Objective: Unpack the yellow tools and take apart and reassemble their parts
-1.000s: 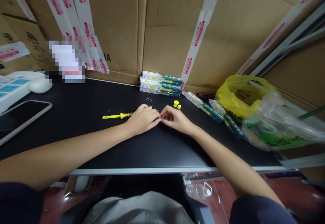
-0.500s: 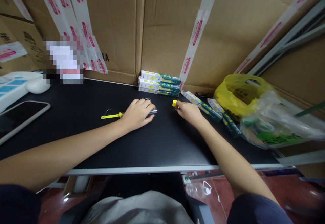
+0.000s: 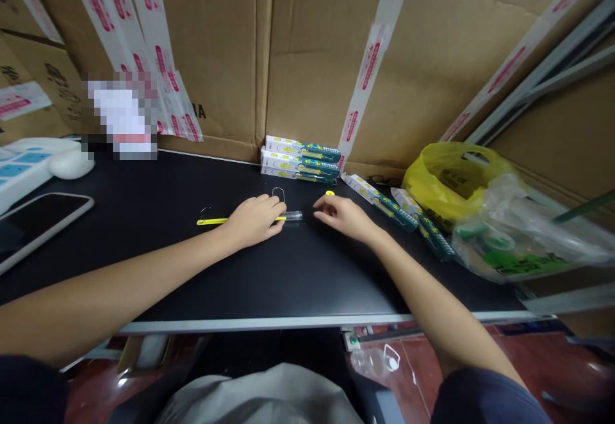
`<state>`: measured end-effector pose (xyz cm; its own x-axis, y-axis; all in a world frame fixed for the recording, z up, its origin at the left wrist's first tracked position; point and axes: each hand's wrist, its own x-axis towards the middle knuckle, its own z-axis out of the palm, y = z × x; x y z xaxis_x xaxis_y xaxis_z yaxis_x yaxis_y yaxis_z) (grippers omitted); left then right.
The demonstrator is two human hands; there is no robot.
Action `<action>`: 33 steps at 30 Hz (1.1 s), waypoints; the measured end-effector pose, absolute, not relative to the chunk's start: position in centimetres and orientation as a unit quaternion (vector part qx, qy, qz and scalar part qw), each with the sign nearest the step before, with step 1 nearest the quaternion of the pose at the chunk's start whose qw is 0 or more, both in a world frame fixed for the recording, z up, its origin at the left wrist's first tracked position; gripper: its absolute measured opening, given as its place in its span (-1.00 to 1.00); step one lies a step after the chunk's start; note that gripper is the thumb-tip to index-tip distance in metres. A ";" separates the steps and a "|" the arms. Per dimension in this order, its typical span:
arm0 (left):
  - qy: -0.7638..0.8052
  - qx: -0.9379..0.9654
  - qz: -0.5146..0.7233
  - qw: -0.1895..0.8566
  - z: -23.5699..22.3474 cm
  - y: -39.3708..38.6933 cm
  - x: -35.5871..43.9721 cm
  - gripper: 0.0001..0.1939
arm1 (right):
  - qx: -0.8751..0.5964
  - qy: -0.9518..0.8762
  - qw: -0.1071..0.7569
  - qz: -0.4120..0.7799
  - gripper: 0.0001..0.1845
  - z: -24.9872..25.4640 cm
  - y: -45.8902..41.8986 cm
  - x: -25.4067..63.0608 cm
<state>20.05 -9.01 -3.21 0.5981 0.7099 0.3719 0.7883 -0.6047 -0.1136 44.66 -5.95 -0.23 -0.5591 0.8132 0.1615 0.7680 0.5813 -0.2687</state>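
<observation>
Left grip (image 3: 257, 221) clasped palm-down over yellow rod (image 3: 211, 221) (hook-ended), right hand (image 3: 346, 218) loosely curled

The tabletop (image 3: 298, 283) lies open at front centre; beyond the left hand (image 3: 255, 220), a wire loop (image 3: 278, 188), perhaps raised, and stacked boxes (image 3: 300, 163) block passage.
</observation>
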 end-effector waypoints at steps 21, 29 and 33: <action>-0.412 -0.891 -0.192 -0.015 -3.3 -8.3 19.7 -0.84 | -0.382 -0.880 0.149 0.241 -0.76 0.9 -5.3 45.8; -0.361 -0.916 -0.177 -0.005 -3.4 -8.0 19.6 -0.76 | -0.339 -0.858 0.165 0.349 -0.67 -0.5 -4.8 45.8; -0.353 -0.919 -0.175 -0.013 -3.6 -8.0 19.7 -0.75 | -0.336 -0.849 0.153 0.377 -0.65 -0.3 -4.8 45.9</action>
